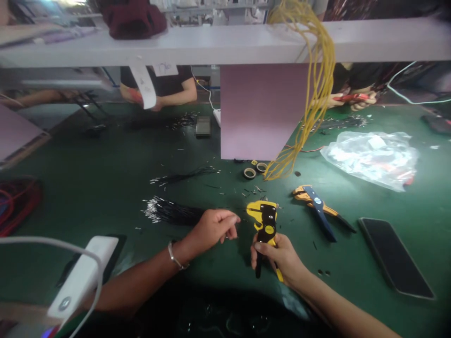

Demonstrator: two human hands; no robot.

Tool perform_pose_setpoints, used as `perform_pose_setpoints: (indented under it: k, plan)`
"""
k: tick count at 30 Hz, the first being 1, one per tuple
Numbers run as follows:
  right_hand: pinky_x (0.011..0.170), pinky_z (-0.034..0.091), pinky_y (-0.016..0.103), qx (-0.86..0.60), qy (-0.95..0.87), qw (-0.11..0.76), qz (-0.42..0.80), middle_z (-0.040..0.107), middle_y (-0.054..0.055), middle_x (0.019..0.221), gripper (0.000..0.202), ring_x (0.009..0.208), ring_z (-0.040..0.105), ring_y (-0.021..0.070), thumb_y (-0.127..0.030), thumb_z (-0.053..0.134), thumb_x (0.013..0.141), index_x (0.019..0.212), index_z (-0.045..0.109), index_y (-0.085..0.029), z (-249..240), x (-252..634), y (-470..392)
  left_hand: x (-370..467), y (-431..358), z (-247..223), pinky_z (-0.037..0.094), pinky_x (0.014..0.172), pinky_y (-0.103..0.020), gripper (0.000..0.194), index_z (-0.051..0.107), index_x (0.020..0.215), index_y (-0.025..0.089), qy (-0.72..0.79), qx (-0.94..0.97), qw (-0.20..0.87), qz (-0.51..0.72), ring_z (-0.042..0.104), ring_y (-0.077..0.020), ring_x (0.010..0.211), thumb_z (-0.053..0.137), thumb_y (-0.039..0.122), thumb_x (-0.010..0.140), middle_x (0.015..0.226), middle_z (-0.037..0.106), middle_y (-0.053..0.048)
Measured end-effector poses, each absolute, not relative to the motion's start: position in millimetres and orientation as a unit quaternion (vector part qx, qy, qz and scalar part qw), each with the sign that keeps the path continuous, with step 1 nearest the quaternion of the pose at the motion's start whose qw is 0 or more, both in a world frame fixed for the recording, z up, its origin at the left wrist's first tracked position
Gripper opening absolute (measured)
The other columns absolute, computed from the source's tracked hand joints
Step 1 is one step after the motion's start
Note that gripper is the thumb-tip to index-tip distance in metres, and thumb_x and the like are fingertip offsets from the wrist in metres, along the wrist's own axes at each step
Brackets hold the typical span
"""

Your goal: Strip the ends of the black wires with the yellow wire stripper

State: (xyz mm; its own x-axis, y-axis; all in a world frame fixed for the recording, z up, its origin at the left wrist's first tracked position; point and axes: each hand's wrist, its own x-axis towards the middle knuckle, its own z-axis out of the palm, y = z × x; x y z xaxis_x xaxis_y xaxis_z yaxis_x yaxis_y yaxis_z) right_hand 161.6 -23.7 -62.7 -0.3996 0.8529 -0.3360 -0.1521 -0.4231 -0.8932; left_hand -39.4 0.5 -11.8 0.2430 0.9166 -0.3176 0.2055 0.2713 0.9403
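Observation:
My right hand [278, 256] is wrapped around the handles of a yellow and black wire stripper [269, 225], whose head points up and to the left. Just left of that head, my left hand [216, 225] is closed in a pinch; whatever lies between its fingertips is too thin to make out. Behind my left hand lies a bundle of black wires [179, 212] with bare, silvery ends at its left. A smaller bunch of black wires [186, 175] rests farther back. Short dark scraps [255, 190] are scattered beyond the stripper head.
At right lie a blue and orange wire stripper [318, 202], a phone [396, 258] and a clear plastic bag [373, 157]. Yellow wires [322, 70] hang from the shelf [211, 44] near tape rolls [250, 173]. A white power strip [84, 277] is at left. Two people work opposite.

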Motion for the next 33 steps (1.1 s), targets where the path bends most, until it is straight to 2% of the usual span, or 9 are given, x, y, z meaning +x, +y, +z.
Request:
perform_pose_setpoints:
  k: [3,5,9,11,14,17,20,22,33]
  plan:
    - [0.049,0.047,0.029,-0.416,-0.403,0.348,0.737,0.065,0.003,0.053,0.027,0.045,0.058,0.0159,-0.038,0.074,0.071,0.07,0.06,-0.014,-62.3,159.7,-26.3,-38.6,7.0,-21.9,0.047,0.056,-0.025,0.035,0.066,0.107,0.009,0.485,0.392,0.675,0.395,0.062,-0.015,0.069,0.059,0.037,0.086,0.092,0.071,-0.013]
    - [0.049,0.048,0.029,-0.415,-0.396,0.349,0.741,0.065,0.002,0.053,0.029,0.044,0.058,0.016,-0.039,0.075,0.07,0.07,0.06,-0.015,-63.4,157.2,-28.0,-40.0,10.6,-23.5,0.05,0.07,-0.028,0.03,0.067,0.106,0.012,0.447,0.34,0.689,0.459,0.064,-0.0163,0.084,0.062,0.033,0.085,0.103,0.069,-0.014]
    - [0.048,0.048,0.029,-0.419,-0.396,0.349,0.739,0.064,0.001,0.052,0.029,0.044,0.058,0.0159,-0.039,0.075,0.069,0.071,0.058,-0.016,-66.1,150.9,-31.0,-43.3,13.4,-19.2,0.044,0.097,-0.037,0.014,0.07,0.093,0.014,0.361,0.284,0.711,0.533,0.062,-0.0194,0.1,0.064,0.023,0.085,0.099,0.069,-0.009]
    - [0.05,0.048,0.029,-0.422,-0.414,0.343,0.73,0.064,0.001,0.052,0.026,0.045,0.057,0.0155,-0.037,0.072,0.07,0.071,0.058,-0.016,-65.7,148.2,-32.3,-45.3,14.2,-17.0,0.042,0.1,-0.041,0.012,0.069,0.092,0.014,0.329,0.264,0.731,0.536,0.063,-0.0196,0.096,0.064,0.021,0.084,0.092,0.069,-0.008]
    - [0.053,0.047,0.028,-0.438,-0.473,0.323,0.693,0.063,0.001,0.052,0.019,0.049,0.056,0.0149,-0.032,0.068,0.073,0.071,0.058,-0.016,-62.5,146.2,-34.7,-48.6,16.0,-14.6,0.044,0.095,-0.039,0.013,0.068,0.094,0.014,0.321,0.243,0.746,0.53,0.062,-0.0148,0.079,0.063,0.02,0.084,0.074,0.063,-0.003]
    - [0.056,0.047,0.028,-0.451,-0.528,0.308,0.65,0.062,0.001,0.055,0.014,0.053,0.055,0.0148,-0.029,0.065,0.073,0.071,0.059,-0.016,-58.7,146.5,-37.7,-50.7,17.0,-11.9,0.048,0.078,-0.032,0.012,0.068,0.092,0.012,0.336,0.236,0.751,0.516,0.05,-0.0082,0.059,0.062,0.019,0.084,0.059,0.05,0.003]
    - [0.058,0.046,0.028,-0.439,-0.549,0.288,0.65,0.062,0.002,0.056,0.015,0.054,0.055,0.0148,-0.03,0.064,0.075,0.07,0.06,-0.016,-56.0,147.0,-40.5,-51.3,17.1,-9.6,0.04,0.057,-0.025,0.009,0.068,0.085,0.011,0.357,0.242,0.753,0.497,0.033,-0.0053,0.047,0.062,0.017,0.082,0.051,0.037,0.007]
    - [0.058,0.045,0.027,-0.425,-0.543,0.276,0.67,0.062,0.002,0.056,0.019,0.055,0.055,0.0147,-0.033,0.063,0.077,0.069,0.06,-0.016,-55.0,146.7,-41.8,-51.8,17.0,-9.1,0.033,0.05,-0.024,0.008,0.068,0.081,0.011,0.374,0.249,0.75,0.486,0.026,-0.0045,0.044,0.061,0.015,0.08,0.049,0.032,0.008]
    - [0.056,0.045,0.029,-0.366,-0.404,0.271,0.793,0.066,0.003,0.057,0.03,0.052,0.058,0.0155,-0.04,0.075,0.072,0.075,0.062,-0.013,-59.5,146.7,-41.4,-58.0,19.9,-14.8,0.03,0.049,-0.023,0.007,0.065,0.075,0.01,0.398,0.281,0.741,0.461,0.021,-0.0029,0.04,0.059,0.013,0.079,0.045,0.034,0.008]
